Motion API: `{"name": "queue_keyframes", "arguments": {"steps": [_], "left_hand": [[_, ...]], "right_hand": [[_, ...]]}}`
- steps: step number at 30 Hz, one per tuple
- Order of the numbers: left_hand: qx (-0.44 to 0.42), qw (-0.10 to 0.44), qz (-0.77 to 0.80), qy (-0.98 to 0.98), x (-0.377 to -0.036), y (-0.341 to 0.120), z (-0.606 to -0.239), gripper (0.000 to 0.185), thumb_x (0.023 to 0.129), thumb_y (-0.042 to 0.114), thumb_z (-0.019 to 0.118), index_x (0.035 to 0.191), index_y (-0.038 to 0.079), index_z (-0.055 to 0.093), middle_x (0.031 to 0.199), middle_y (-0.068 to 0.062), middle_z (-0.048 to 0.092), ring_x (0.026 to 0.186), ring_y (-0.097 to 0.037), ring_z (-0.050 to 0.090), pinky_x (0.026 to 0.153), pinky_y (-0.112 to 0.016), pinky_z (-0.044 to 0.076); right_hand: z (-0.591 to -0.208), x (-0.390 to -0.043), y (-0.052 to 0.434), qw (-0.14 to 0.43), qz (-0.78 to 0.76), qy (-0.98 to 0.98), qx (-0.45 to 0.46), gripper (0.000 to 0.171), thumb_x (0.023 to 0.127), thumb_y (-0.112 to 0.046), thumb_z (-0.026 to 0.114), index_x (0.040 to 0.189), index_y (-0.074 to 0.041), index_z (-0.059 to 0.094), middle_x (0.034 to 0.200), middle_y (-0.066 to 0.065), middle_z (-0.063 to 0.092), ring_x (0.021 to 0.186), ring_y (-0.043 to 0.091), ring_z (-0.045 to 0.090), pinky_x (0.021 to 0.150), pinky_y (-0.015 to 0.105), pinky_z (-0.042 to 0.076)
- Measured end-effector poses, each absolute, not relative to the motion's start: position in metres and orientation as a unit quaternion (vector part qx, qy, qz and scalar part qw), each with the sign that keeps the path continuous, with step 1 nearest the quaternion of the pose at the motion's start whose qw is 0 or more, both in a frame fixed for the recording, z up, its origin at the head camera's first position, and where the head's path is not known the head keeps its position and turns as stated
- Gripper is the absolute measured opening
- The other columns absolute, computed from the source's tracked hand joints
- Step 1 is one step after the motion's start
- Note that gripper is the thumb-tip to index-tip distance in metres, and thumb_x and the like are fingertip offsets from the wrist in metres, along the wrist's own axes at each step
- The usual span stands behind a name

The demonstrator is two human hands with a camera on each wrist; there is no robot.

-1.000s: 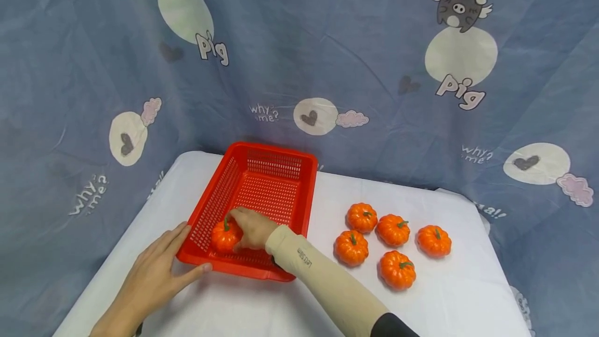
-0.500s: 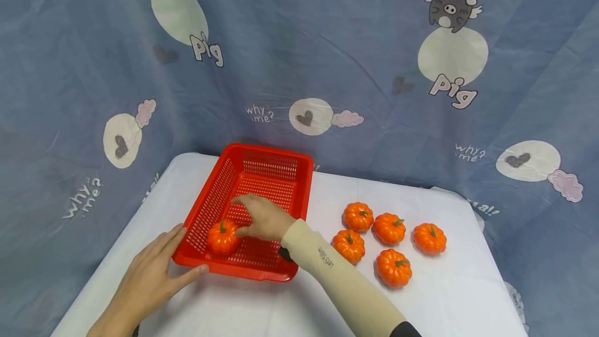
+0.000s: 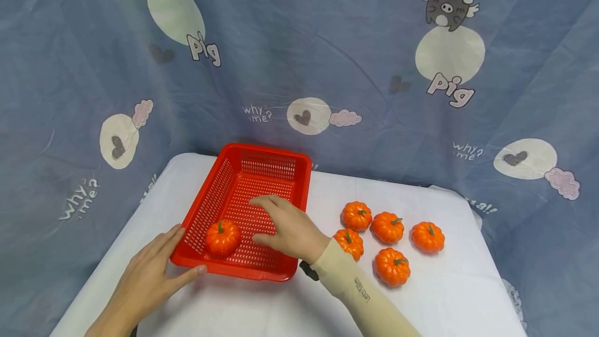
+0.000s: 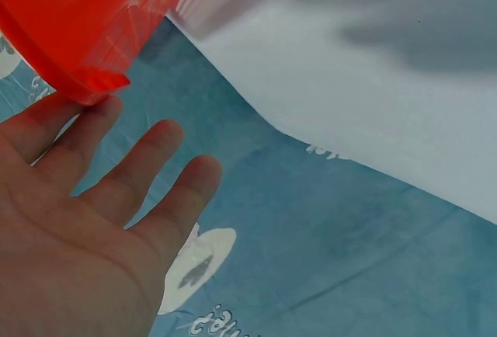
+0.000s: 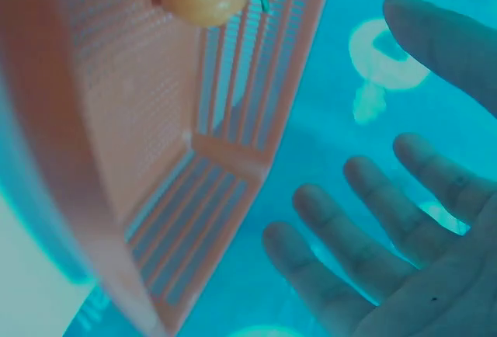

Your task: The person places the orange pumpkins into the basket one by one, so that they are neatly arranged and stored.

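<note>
The right hand (image 3: 290, 229) hovered over the red basket (image 3: 285, 166), fingers spread and relaxed, holding nothing. The small orange pumpkin (image 3: 222, 237) sat in the basket's near left corner, just beside that hand. The left hand (image 3: 147, 280) lay flat, fingers straight, against the basket's near corner.

**Two open hands**

The left hand (image 3: 150, 274) lies flat, its fingers straight and spread a little. The right hand (image 3: 287, 225) is up, palm down, with loose fingers that hold nothing. A long pale sleeve (image 3: 360, 295) covers the right arm.
</note>
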State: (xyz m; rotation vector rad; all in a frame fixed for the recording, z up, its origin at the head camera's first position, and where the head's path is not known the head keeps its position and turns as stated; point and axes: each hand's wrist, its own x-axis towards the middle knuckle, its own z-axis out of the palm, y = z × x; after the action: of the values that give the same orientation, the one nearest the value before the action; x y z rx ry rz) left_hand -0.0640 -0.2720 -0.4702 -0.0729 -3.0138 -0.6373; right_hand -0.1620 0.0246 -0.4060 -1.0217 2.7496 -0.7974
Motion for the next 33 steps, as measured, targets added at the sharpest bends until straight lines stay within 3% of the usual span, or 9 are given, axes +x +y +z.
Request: {"name": "queue_keyframes", "arguments": {"steps": [12,18,25,33], "left_hand": [[-0.021,0.028,-0.200,-0.979,-0.063,-0.270,-0.469,0.117,0.075,0.079,0.068,0.154,-0.002,0.038,0.153,-0.026,0.040,0.133,-0.049,0.039,0.104,-0.076,0.031],[-0.023,0.024,-0.203,-0.979,-0.064,-0.269,-0.469,0.117,0.076,0.079,0.068,0.154,-0.003,0.037,0.154,-0.027,0.039,0.134,-0.049,0.039,0.105,-0.075,0.032],[-0.028,0.032,-0.202,-0.978,-0.064,-0.269,-0.468,0.116,0.076,0.077,0.070,0.153,-0.004,0.038,0.153,-0.028,0.040,0.132,-0.049,0.041,0.104,-0.075,0.034],[-0.023,0.020,-0.199,-0.980,-0.064,-0.269,-0.469,0.118,0.076,0.078,0.068,0.154,-0.004,0.036,0.154,-0.028,0.038,0.132,-0.051,0.039,0.103,-0.076,0.033]], "right_hand": [[-0.409,-0.162,0.083,-0.037,-0.313,0.895,-0.316,0.066,0.089,-0.036,0.079,0.146,-0.020,0.051,0.145,-0.006,0.052,0.132,0.010,0.049,0.106,0.033,0.049],[-0.411,-0.152,0.115,-0.073,-0.327,0.898,-0.287,0.067,0.089,-0.033,0.081,0.146,-0.019,0.051,0.145,-0.006,0.052,0.133,0.012,0.049,0.109,0.039,0.047],[-0.419,-0.141,0.147,-0.099,-0.343,0.900,-0.250,0.069,0.086,-0.034,0.083,0.146,-0.023,0.051,0.144,-0.008,0.052,0.126,0.010,0.053,0.102,0.038,0.053],[-0.428,-0.138,0.182,-0.116,-0.354,0.897,-0.236,0.068,0.085,-0.026,0.085,0.145,-0.019,0.052,0.144,-0.005,0.053,0.133,0.014,0.051,0.110,0.042,0.046]]}}
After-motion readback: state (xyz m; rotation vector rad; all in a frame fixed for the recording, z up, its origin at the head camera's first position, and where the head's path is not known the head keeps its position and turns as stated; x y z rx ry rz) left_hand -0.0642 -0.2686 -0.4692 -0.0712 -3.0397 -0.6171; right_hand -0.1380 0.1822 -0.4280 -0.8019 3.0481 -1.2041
